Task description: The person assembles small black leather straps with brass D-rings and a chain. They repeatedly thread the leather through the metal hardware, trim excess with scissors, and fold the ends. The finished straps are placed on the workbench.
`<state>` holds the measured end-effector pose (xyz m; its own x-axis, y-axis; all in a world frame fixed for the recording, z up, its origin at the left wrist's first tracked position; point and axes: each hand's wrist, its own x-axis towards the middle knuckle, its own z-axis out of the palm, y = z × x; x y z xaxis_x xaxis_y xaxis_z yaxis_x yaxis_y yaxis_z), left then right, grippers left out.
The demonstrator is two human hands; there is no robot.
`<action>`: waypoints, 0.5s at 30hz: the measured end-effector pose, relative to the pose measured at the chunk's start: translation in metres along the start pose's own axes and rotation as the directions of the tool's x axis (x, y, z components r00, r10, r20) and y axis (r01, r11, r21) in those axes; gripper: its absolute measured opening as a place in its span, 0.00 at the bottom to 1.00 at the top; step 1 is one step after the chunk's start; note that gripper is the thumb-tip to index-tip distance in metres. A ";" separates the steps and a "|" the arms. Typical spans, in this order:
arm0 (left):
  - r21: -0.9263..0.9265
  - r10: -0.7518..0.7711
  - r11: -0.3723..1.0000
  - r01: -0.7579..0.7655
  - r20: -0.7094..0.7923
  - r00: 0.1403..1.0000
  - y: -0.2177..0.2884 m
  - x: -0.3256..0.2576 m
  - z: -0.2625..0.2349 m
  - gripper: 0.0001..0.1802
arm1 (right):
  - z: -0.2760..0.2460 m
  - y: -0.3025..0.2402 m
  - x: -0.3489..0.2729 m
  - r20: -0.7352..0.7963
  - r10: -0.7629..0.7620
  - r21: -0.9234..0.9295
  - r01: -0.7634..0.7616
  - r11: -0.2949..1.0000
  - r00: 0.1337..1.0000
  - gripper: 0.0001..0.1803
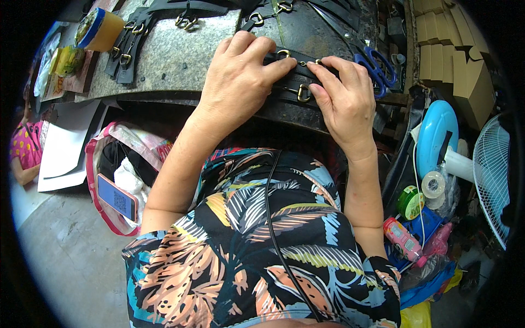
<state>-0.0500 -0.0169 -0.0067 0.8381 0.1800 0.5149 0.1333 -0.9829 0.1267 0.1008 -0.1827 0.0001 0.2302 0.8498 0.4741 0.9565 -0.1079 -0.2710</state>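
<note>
— Fingers first: what are they doing?

— Left hand [238, 82] lies palm down, fingers held close together and nearly flat, the tips pressing on a black strap [287, 74] at the near edge of the grey surface [169, 60]. The index tip points right, almost meeting the other hand.

— And the right hand?

— Right hand [344, 101] is curled over the same strap, thumb and index finger drawn together in a pinch on it beside a small brass ring [283, 53]. The remaining fingers fold loosely below, next to a brass buckle [302, 93]. I cannot tell whether the pinch closes on metal or on leather.

— How do the arms sit?

— Both forearms rise from the lower edge over a leaf-patterned dress [262, 240], the left slanting up and right, the right nearly vertical with the wrist bent inward.

— What lies around them?

— Near the left elbow an open pink-trimmed bag [106, 158] stands on the floor with a phone [116, 198] at its rim. To the right, tape rolls [433, 185] sit near a blue fan [437, 136]. Further up the surface, blue-handled scissors [377, 68] rest just beyond the right hand, more buckled black straps [128, 46] lie at the left, and a yellow tub [98, 30] stands at the far corner.
</note>
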 end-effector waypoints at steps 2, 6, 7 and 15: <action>-0.015 0.002 1.000 -0.002 -0.003 1.000 0.000 0.000 0.000 0.19 | 0.001 0.001 0.000 -0.012 -0.014 -0.009 0.014 1.000 1.000 0.17; 0.024 -0.021 1.000 0.020 0.047 0.999 0.003 0.000 -0.001 0.25 | 0.003 0.002 0.001 -0.040 -0.037 -0.014 0.036 0.999 0.999 0.16; 0.028 -0.020 0.999 0.019 0.058 0.998 0.003 0.000 -0.002 0.25 | 0.003 0.002 0.001 -0.049 -0.036 -0.005 0.036 0.999 0.998 0.16; -0.042 -0.021 0.999 0.023 0.055 0.998 0.001 -0.001 -0.001 0.26 | 0.001 0.000 0.000 -0.006 -0.005 -0.004 0.005 1.000 1.000 0.17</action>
<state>-0.0518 -0.0178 -0.0061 0.8630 0.1978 0.4649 0.1300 -0.9761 0.1740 0.1005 -0.1823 -0.0004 0.2266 0.8470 0.4809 0.9584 -0.1059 -0.2651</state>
